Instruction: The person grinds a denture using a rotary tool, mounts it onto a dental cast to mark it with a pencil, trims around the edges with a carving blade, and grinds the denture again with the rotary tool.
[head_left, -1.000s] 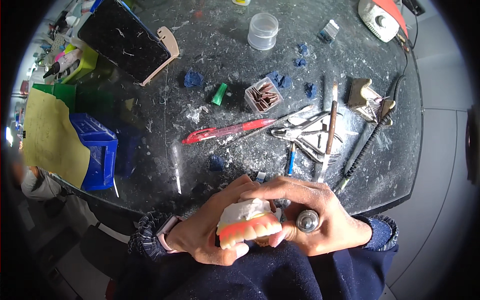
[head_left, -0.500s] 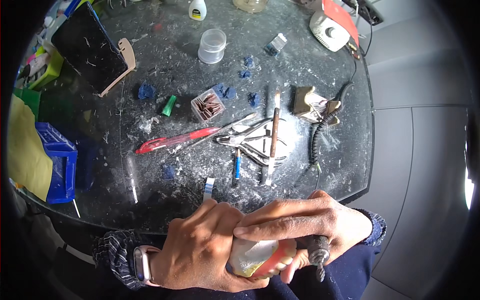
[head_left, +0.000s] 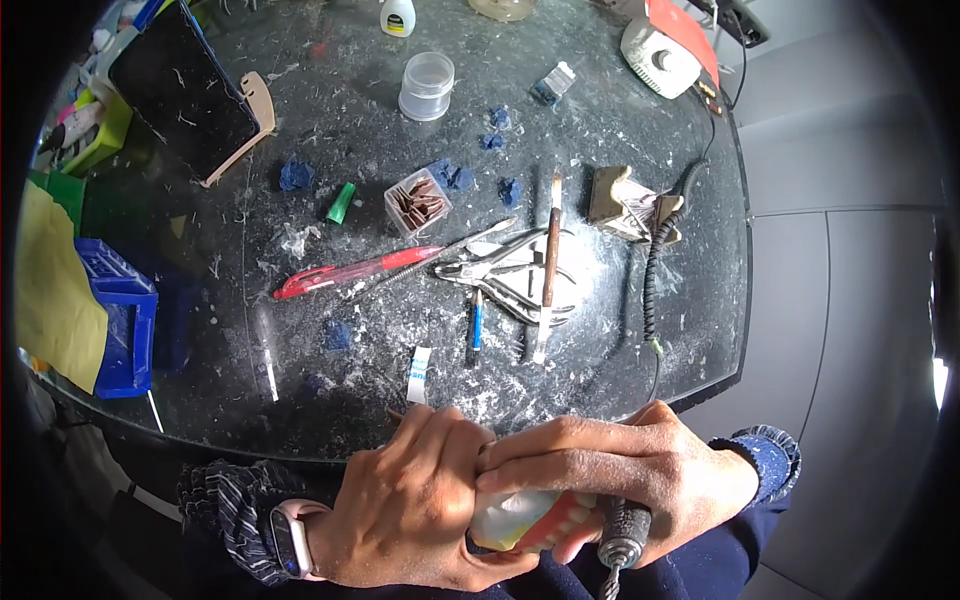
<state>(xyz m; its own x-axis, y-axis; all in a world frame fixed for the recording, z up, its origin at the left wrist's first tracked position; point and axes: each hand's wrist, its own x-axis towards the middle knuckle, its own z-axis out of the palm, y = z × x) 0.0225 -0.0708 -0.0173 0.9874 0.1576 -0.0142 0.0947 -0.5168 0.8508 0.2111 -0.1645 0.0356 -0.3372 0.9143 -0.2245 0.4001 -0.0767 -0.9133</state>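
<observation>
Dust-covered, my left hand [head_left: 405, 505] is closed round a dental cast [head_left: 505, 515] of white plaster. Pink gum wax with a row of artificial teeth [head_left: 565, 520] runs along the cast's right side. My right hand [head_left: 650, 465] grips a rotary handpiece [head_left: 625, 530] between thumb side and palm. The fluted bur [head_left: 610, 583] at its tip points down, apart from the cast. Two fingers of the right hand lie over the cast's top, touching the left hand's knuckles. The cast's far side is hidden beneath the fingers.
On the dusty dark table lie pliers [head_left: 500, 270], a brown-handled tool [head_left: 552, 260], a red pen [head_left: 350, 272] and a box of pink pieces [head_left: 418, 203]. The handpiece's coiled cord [head_left: 652, 285] runs past a beige holder [head_left: 630, 205] toward a control box [head_left: 660, 60]. Blue bins [head_left: 125, 340] stand left.
The handpiece has shifted down and slightly left, its bur dropping toward the lower edge. My right wrist has moved a little right and down. Both hands keep their holds.
</observation>
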